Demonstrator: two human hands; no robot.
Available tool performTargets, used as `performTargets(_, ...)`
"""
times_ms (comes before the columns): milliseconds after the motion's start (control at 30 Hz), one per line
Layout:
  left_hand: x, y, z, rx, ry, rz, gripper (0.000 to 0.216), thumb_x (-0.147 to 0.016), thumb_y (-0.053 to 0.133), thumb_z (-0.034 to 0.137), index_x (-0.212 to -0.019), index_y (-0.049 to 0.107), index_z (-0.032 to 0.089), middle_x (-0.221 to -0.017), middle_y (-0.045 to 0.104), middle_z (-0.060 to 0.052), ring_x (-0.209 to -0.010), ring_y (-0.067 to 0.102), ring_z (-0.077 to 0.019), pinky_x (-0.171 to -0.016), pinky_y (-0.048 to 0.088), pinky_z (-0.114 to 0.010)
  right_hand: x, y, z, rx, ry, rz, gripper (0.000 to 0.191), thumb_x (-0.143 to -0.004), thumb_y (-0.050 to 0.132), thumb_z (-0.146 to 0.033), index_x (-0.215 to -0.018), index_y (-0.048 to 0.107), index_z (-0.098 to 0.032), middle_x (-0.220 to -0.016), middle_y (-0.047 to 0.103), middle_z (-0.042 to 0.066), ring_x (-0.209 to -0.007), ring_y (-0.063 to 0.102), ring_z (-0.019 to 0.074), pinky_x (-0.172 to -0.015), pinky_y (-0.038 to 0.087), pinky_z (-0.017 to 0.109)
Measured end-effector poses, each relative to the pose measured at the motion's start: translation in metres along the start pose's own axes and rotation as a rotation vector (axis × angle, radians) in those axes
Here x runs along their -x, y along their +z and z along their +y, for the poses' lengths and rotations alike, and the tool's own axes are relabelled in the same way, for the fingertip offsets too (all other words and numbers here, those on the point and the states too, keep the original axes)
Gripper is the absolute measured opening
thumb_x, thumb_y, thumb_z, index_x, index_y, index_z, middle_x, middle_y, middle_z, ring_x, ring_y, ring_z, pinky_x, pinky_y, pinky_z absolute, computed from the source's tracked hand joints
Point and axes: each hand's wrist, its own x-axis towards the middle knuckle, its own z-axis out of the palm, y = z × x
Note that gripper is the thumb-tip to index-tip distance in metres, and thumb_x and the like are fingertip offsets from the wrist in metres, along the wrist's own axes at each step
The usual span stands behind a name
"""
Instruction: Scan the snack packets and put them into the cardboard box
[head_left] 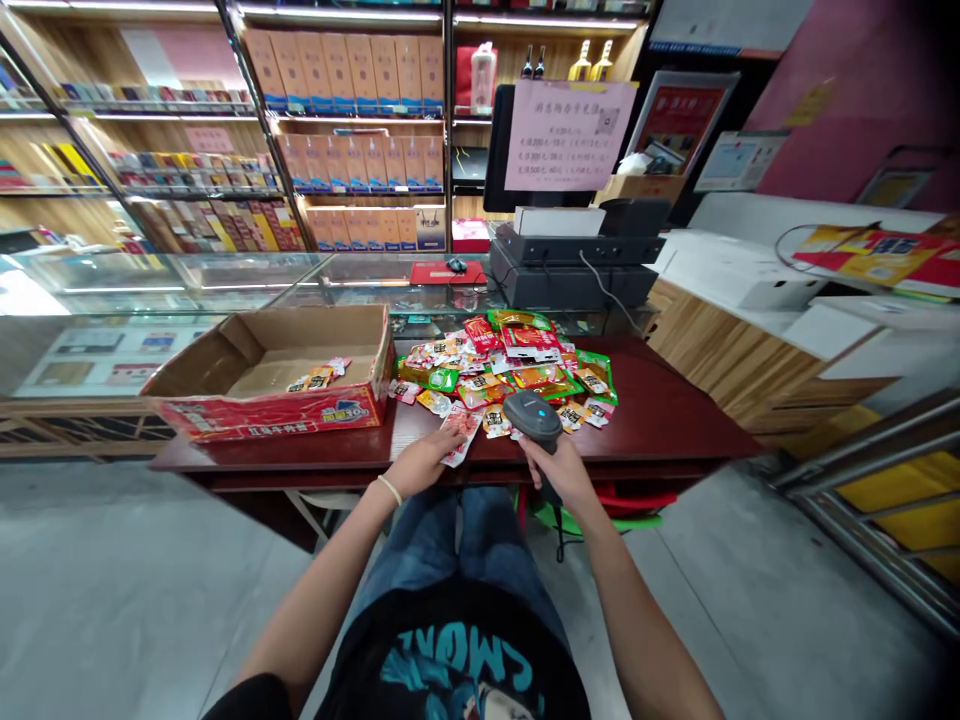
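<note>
Your black fabric T-shirt with turquoise lettering (457, 650) lies nearest, its print cut off at the bottom edge. Your hands are apart. Your right hand (566, 475) is wrapped around the grip of a dark-grey plastic handheld scanner (531, 415); its head slants up and leftward, over the near edge of a heap of red, green and orange shiny packets (517, 365). Your left hand (424, 462) has its fingers on a flat red-and-white packet (463, 432); you cannot tell whether they pinch it. This packet lies left of the scanner, long axis running away from you, tilted slightly right. Your right palm hides part of the grip; the packet's small print is unreadable.
</note>
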Motion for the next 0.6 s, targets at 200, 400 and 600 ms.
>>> performTargets(200, -0.011, -0.014, -0.002, 0.39, -0.421, 0.733, 0.035, -0.088, 0.061, 0.037, -0.115, 0.072, 0.018, -0.112, 0.075, -0.01, -0.107, 0.07, -0.0277, -0.099, 0.052, -0.041, -0.001, 0.001, -0.004, 0.02, -0.043, -0.005, 0.043, -0.079, 0.072, -0.059, -0.076, 0.054, -0.02, -0.043, 0.049, -0.007, -0.031, 0.044, 0.0102, -0.033, 0.038, 0.021)
performTargets(400, -0.043, -0.005, -0.014, 1.056, -0.564, 0.981, 0.046, -0.071, 0.078, 0.045, -0.101, 0.071, 0.01, -0.104, 0.075, -0.014, -0.096, 0.071, -0.0246, -0.092, 0.053, -0.038, -0.001, 0.006, -0.01, -0.059, -0.066, 0.053, 0.049, -0.075, 0.076, -0.058, -0.097, 0.053, -0.021, -0.047, 0.05, -0.009, -0.032, 0.042, 0.0094, -0.031, 0.038, 0.02)
performTargets(600, -0.063, 0.002, -0.016, 1.175, -0.522, 0.967, 0.05, -0.071, 0.079, 0.045, -0.106, 0.069, 0.011, -0.11, 0.073, -0.015, -0.097, 0.07, -0.0238, -0.093, 0.053, -0.039, -0.006, 0.011, -0.017, -0.065, -0.07, 0.105, 0.062, -0.074, 0.077, -0.057, -0.114, 0.044, -0.023, -0.047, 0.051, -0.012, -0.032, 0.041, 0.0101, -0.031, 0.037, 0.02)
